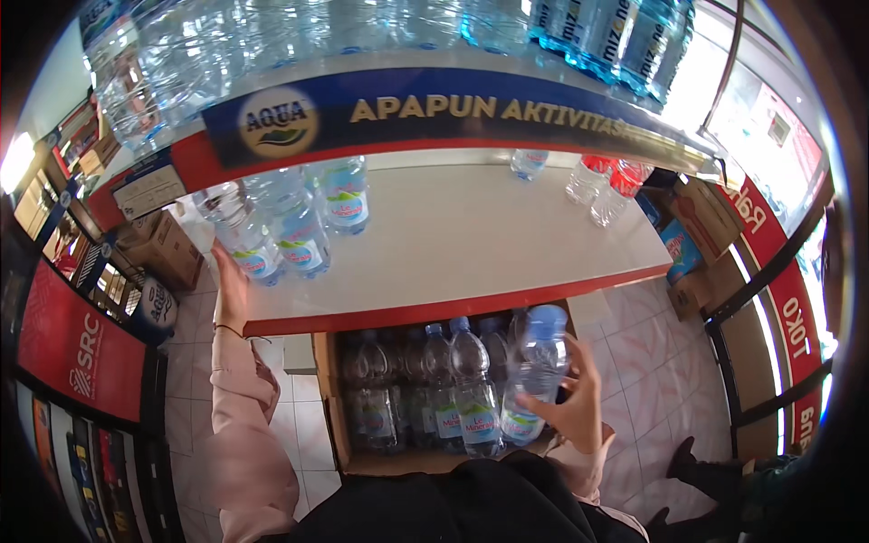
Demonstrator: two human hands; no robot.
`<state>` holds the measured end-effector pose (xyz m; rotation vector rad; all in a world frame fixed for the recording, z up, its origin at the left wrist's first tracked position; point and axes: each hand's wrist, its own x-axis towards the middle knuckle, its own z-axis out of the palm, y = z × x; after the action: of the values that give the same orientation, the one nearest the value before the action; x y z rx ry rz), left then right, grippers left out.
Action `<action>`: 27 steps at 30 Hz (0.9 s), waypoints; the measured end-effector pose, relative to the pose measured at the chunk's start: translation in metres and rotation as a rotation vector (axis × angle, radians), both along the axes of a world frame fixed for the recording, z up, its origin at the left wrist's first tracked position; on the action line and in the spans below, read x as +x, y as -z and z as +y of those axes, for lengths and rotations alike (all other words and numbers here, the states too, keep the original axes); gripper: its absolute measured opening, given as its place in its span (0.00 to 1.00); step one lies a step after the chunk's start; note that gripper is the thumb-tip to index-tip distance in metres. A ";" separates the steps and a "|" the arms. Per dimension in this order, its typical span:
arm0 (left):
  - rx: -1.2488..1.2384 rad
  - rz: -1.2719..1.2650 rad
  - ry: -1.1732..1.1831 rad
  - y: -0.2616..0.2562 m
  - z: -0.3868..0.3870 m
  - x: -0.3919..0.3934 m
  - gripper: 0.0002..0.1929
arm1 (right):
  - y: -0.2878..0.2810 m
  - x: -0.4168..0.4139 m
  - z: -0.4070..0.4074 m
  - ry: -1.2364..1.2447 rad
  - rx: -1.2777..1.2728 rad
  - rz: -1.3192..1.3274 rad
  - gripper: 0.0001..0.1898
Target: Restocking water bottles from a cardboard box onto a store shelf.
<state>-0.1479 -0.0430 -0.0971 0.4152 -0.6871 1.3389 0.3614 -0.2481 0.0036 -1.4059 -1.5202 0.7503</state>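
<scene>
My right hand [576, 400] is closed around a clear plastic water bottle [536, 366] with a blue cap, lifted a little and tilted above an open cardboard box [333, 434]. More capped water bottles [481, 407] stand inside that box, below the shelf. My left hand [232, 288] rests at the left end of the white shelf board [434, 244], against the side of the front-left bottle [248, 248]. Its fingers are partly hidden, so its grip is unclear. Behind that bottle, a labelled bottle [346, 197] stands in the group at the shelf's left.
An upper shelf with a blue and red front strip [421, 112] carries large water bottles [285, 34] and blue-tinted bottles [611, 41]. Red-labelled bottles [607, 183] stand at the shelf's right. Cartons [166, 248] lie left; another person's dark shoe [682, 458] shows lower right.
</scene>
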 end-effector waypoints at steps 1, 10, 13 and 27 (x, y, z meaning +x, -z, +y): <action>0.004 -0.002 0.000 -0.010 -0.003 0.020 0.41 | 0.001 0.006 -0.001 0.011 0.019 0.153 0.43; -0.394 1.225 -1.121 -0.048 -0.029 0.048 0.42 | -0.034 -0.044 0.073 -0.048 0.832 0.136 0.45; -0.400 1.247 -1.160 -0.057 -0.033 0.058 0.42 | -0.049 -0.056 0.092 -0.034 0.800 -0.245 0.43; -0.418 1.330 -1.074 -0.061 -0.040 0.062 0.44 | -0.095 -0.106 0.130 -0.200 0.631 -0.483 0.42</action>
<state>-0.0863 -0.0826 -0.0365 1.2404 1.0582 1.6990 0.2558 -0.1184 0.0990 -0.9918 -2.0574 0.0003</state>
